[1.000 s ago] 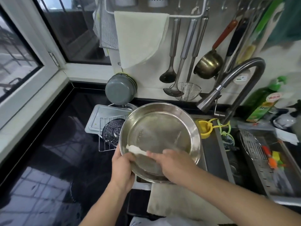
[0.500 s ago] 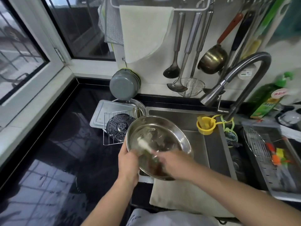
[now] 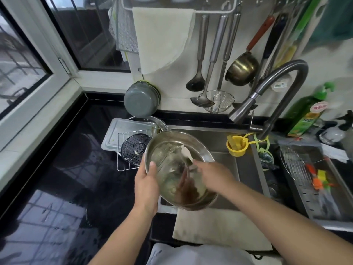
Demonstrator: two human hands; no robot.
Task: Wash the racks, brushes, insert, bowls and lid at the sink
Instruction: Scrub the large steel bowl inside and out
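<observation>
Left hand grips bowl; right hand holds brush inside.

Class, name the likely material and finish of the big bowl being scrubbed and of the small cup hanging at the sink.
Big bowl: probably stainless steel, shiny; it mirrors the hand. Small cup: likely plastic, uniformly yellow and matte.

- Green detergent bottle upright, right of faucet.
- Ladles and brass pot hang on wall.
- Pale cloth draped from rail.
- Yellow cup at sink edge.
</observation>
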